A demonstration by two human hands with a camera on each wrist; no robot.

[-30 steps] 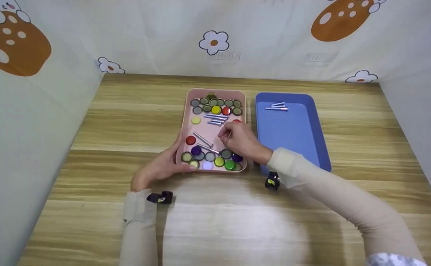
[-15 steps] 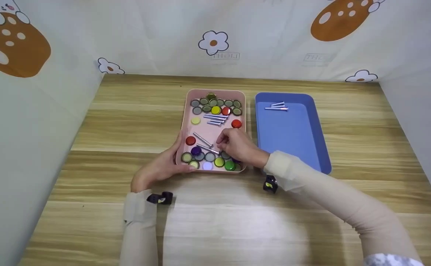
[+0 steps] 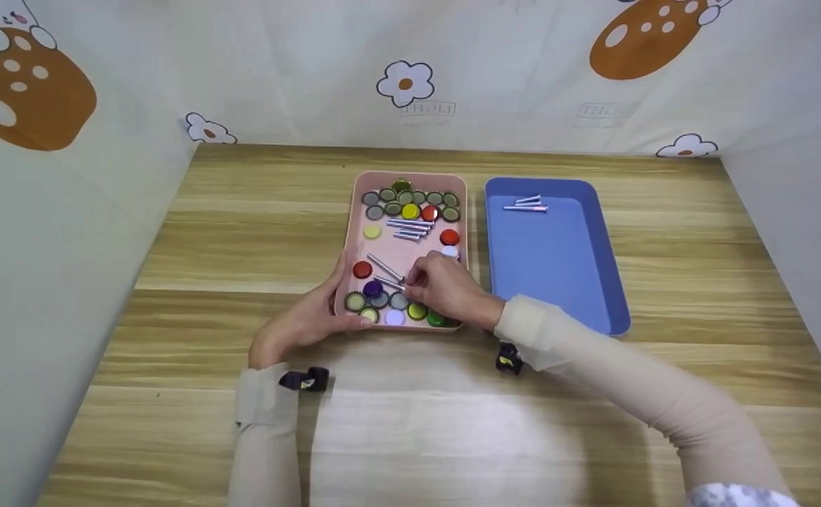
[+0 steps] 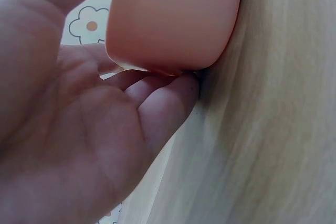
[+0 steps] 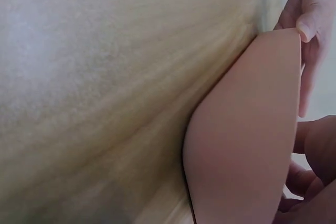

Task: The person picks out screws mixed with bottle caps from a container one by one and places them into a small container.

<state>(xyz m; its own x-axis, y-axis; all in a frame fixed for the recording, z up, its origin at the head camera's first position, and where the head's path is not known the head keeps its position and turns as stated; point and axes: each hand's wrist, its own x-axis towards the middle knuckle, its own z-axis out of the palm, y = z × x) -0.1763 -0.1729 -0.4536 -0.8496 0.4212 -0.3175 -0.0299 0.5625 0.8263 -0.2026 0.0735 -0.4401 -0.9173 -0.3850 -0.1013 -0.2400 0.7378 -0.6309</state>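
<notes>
A pink tray [image 3: 410, 246] holds bottle caps and silver screws. My left hand [image 3: 308, 313] grips its near left corner, thumb along the front rim and fingers against the side; in the left wrist view the fingers reach the tray's bottom edge. Inside the tray, my right hand [image 3: 442, 287] pinches the head end of a long screw [image 3: 387, 283], hiding that end. Another long screw [image 3: 384, 267] lies slanted just beyond it. A purple cap [image 3: 373, 289] and a dark red cap [image 3: 362, 270] lie to the left. Farther back is a row of several screws [image 3: 410, 228].
A blue tray [image 3: 548, 267] stands at the right with a few screws [image 3: 525, 205] near its far end. Many caps [image 3: 407, 197] crowd the pink tray's far end, more lie along its near end. A patterned cloth wall [image 3: 298, 77] borders the wooden table [image 3: 255, 232].
My right hand has moved toward the near side and slightly left, its fingers coming to the screw's head end. A red cap and a white cap have come into view behind it. My left hand stays put.
</notes>
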